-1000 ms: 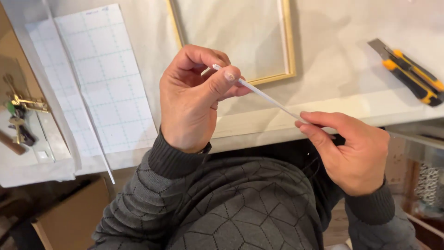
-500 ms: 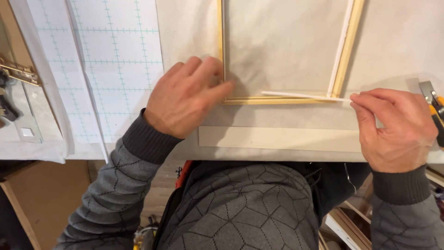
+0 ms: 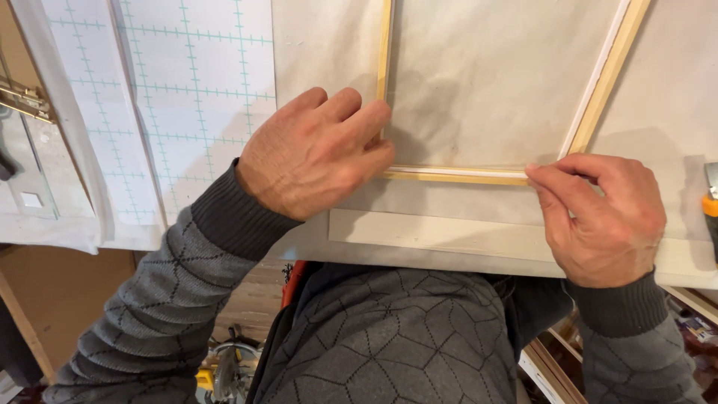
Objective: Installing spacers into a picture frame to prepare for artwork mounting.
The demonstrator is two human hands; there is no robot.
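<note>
Strip (image 3: 456, 171) now lowered between hands.

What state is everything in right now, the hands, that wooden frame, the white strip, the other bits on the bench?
Left hand: flat, fingers pressing the frame's near left corner.
Right hand: fingers pinched on the white strip's right end.
White strip: lying along the frame's near rail.
Wooden frame: flat on the bench.
Grid mat: lying flat, untouched.
Utility knife: at the right edge, mostly out of view.
</note>
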